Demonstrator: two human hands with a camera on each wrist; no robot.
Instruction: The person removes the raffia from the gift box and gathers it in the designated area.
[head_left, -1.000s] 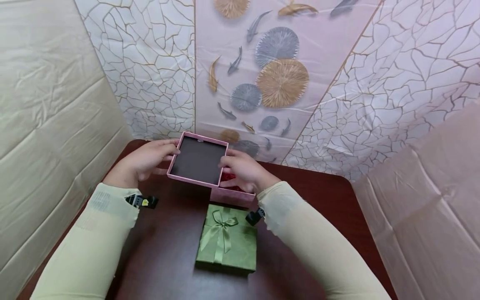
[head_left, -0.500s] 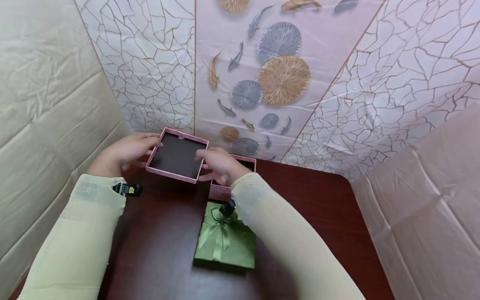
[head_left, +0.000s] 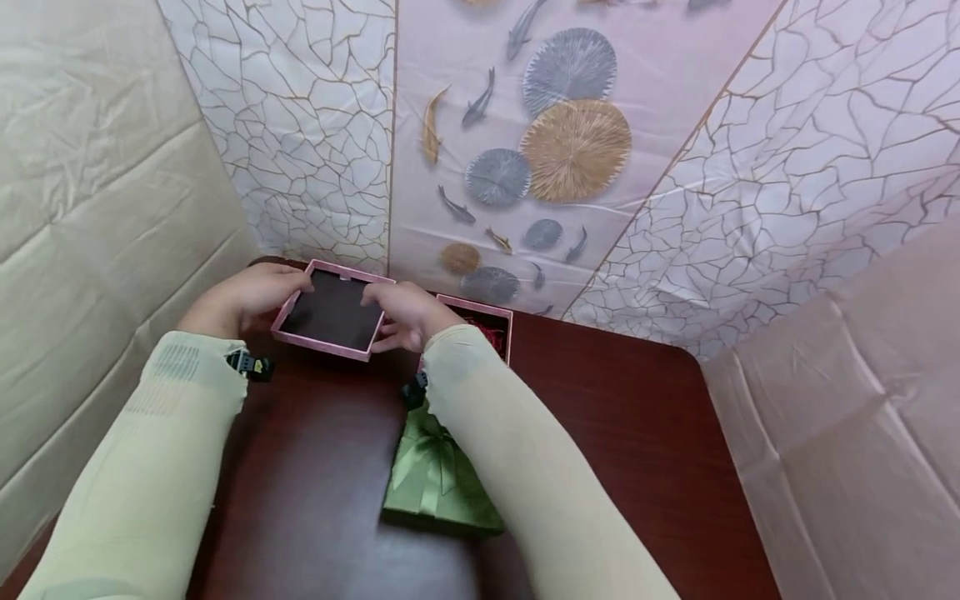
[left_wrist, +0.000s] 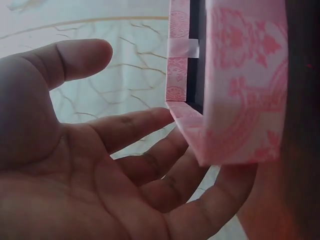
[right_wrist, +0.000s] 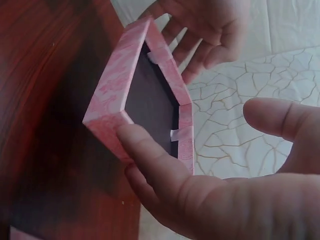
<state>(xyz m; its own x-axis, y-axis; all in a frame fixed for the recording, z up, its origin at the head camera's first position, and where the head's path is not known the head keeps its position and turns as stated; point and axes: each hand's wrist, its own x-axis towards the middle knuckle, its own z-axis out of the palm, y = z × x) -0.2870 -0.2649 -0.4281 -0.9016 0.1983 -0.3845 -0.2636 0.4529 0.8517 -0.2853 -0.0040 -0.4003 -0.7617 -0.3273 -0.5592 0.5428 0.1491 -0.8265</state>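
A shallow pink patterned box lid [head_left: 333, 308], lined in black with small white ribbon tabs, is held between both hands over the back left of the table, its hollow side up. My left hand [head_left: 243, 300] supports its left side; in the left wrist view the fingers [left_wrist: 150, 165] reach to its wall and underside, the thumb apart from it. At the right side, my right hand [head_left: 408, 312] lays extended fingers [right_wrist: 145, 142] along the wall, the thumb raised clear. The pink box base [head_left: 511, 333], with red shredded filler [head_left: 491, 333] inside, is partly hidden by my right arm.
A green gift box [head_left: 427, 483] with a ribbon bow stands in front of the pink base, partly under my right forearm. The dark reddish table [head_left: 615, 417] meets a patterned cloth wall [head_left: 315, 150] at the back. Beige cloth [head_left: 90, 208] covers the left side.
Both hands have carried the pink lid leftward and slightly down, away from the pink base. My right forearm now crosses over the green gift box.
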